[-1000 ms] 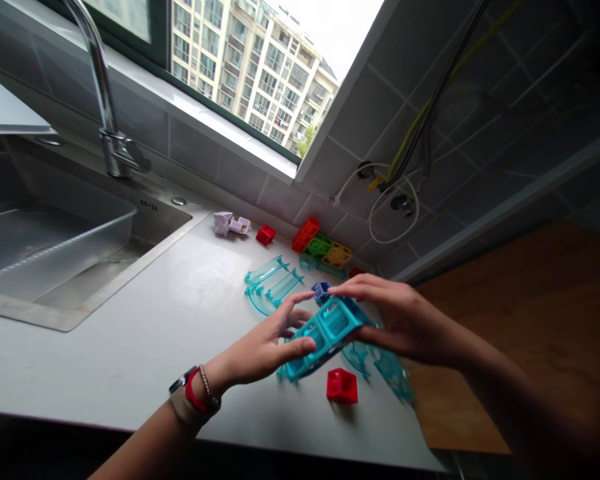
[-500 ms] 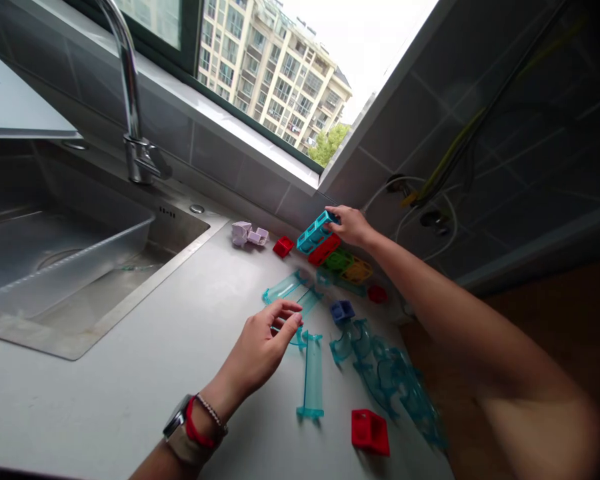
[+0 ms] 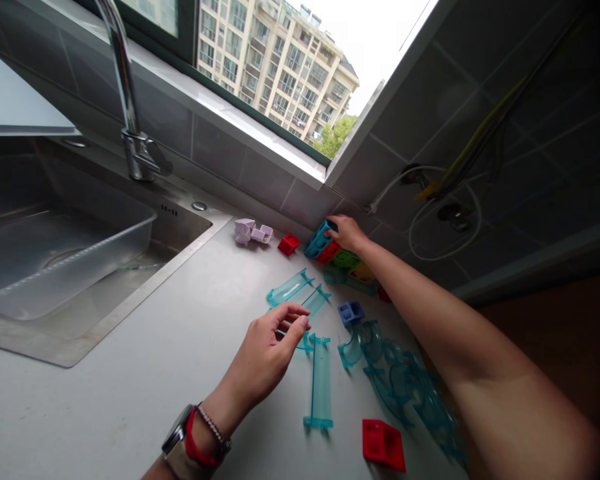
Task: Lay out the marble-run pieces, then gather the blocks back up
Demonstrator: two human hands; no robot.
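My right hand [image 3: 349, 232] is at the back corner of the counter, its fingers closed on the end of a light-blue row of hollow toy blocks [image 3: 320, 238]. That row lies against a red row of blocks [image 3: 329, 253], with green blocks [image 3: 344, 259] and yellow blocks [image 3: 362, 272] partly hidden by my forearm. My left hand [image 3: 273, 347] hovers over clear teal track pieces, fingers loosely curved, thumb apart, with nothing visible in it. Near its fingertips are a straight teal track [image 3: 321, 380] and another teal track [image 3: 289, 288].
On the left is a steel sink [image 3: 87, 343] with a clear plastic bin [image 3: 150, 217] and a faucet [image 3: 130, 100]. Pale purple pieces [image 3: 253, 232], red blocks [image 3: 289, 244] [image 3: 383, 445], a dark blue block [image 3: 351, 312] and curved teal tracks [image 3: 395, 380] lie on the counter. Cables hang at the right wall.
My right hand has lowered the light-blue block row from above the red row to beside it, near the wall. My left hand has barely moved; the view has shifted slightly.
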